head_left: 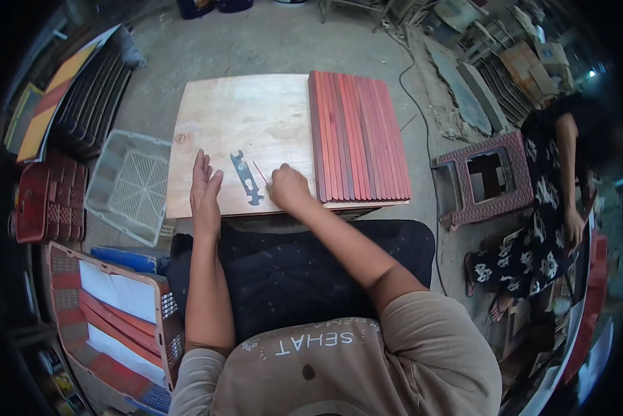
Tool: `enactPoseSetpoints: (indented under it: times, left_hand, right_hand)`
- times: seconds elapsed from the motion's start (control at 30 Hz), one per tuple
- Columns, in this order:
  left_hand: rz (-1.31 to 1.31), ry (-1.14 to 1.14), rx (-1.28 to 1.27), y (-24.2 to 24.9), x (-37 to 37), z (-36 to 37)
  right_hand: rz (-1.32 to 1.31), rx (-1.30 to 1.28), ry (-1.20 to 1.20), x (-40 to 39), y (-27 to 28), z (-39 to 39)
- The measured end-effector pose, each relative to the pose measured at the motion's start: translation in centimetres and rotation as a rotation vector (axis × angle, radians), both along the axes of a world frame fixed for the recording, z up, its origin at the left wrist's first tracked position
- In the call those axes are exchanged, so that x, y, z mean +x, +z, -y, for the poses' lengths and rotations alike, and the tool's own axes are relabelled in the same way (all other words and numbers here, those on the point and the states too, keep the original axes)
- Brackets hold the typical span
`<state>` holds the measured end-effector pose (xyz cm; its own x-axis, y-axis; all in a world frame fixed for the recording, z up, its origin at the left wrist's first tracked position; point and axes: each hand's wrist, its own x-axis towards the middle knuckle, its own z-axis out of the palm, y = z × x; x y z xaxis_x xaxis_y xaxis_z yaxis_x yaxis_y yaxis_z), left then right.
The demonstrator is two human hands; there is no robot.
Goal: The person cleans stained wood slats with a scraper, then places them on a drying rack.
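Observation:
On a pale wooden board (256,104) lies a row of several red and dark wooden strips (356,139), side by side at its right. A flat grey metal piece with notched edges (245,178) rests near the board's front edge. Left of it, my left hand (205,191) is held palm inward with its fingers stretched, holding nothing. My right hand (290,188) is curled between the metal piece and the strips. A thin reddish stick (260,173) reaches to its fingertips, which are closed on it.
A white plastic basket (134,184) and a red crate (51,197) stand at the left. Below them, a crate (58,277) holds red strips. At the right are a woven-pattern stool (488,177) and a seated person (554,201). A cable (403,90) runs along the floor.

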<state>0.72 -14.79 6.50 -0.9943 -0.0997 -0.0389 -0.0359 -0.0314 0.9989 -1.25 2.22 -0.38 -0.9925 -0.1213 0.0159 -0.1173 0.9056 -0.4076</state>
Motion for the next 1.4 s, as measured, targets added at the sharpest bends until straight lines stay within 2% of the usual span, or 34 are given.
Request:
enactPoseSetpoints:
  times: [0.03, 0.33, 0.43, 0.47, 0.57, 0.6, 0.7, 0.8, 0.93, 1.03, 1.13, 1.23, 1.27, 1.37, 1.4]
  left_hand:
    - [0.022, 0.012, 0.026, 0.4, 0.2, 0.3]
    - [0.137, 0.043, 0.271, -0.1, 0.8, 2.9]
    - [0.104, 0.089, 0.317, 0.6, 0.9, 3.7]
    - [0.109, 0.103, 0.323, 0.7, 1.1, 4.1]
    - [0.108, 0.133, 0.363, 1.0, 0.7, 4.8]
    - [0.108, 0.138, 0.383, 0.9, 0.5, 5.0]
    - [0.114, 0.147, 0.443, 0.4, 0.2, 5.5]
    - [0.129, 0.159, 0.47, 0.4, 0.0, 5.5]
    - [0.15, 0.164, 0.478, 0.4, -0.2, 5.7]
    - [0.141, 0.149, 0.468, 0.4, -0.3, 5.7]
    - [0.151, 0.134, 0.457, 0.1, -0.5, 5.5]
    - [0.166, 0.135, 0.41, -0.1, -0.7, 5.0]
    - [0.167, 0.146, 0.385, 0.0, -0.8, 4.7]
    - [0.096, 0.145, 0.167, -0.8, -1.2, 3.4]
    - [0.029, 0.146, 0.039, -1.1, -1.2, 2.4]
  right_hand:
    - [-0.123, 0.023, -0.019, 1.3, -0.2, 0.7]
    - [-0.151, 0.137, -0.066, 1.3, -0.2, 2.6]
    - [-0.051, 0.025, -0.22, 0.8, 0.8, 3.2]
    - [0.002, -0.031, -0.203, 0.7, 1.3, 3.2]
    - [-0.084, -0.065, -0.119, 0.7, 0.9, 4.9]
    - [-0.076, -0.033, -0.08, 0.5, 0.1, 5.5]
    - [0.01, 0.165, -0.035, 1.5, 2.6, 7.8]
    - [0.036, 0.235, 0.046, 0.5, 1.6, 7.9]
    - [0.08, 0.168, -0.132, -0.9, 0.4, 7.3]
    - [-0.008, 0.178, -0.164, -1.0, -0.2, 7.2]
    - [-0.08, 0.267, -0.003, -0.8, 0.1, 7.5]
    - [0.015, 0.292, 0.104, -1.2, 1.5, 7.5]
    - [-0.079, 0.228, 0.058, -1.4, 1.0, 7.1]
    - [-0.04, 0.094, -0.13, -1.5, 2.8, 5.1]
    - [0.033, -0.01, -0.188, -1.1, 5.1, 4.1]
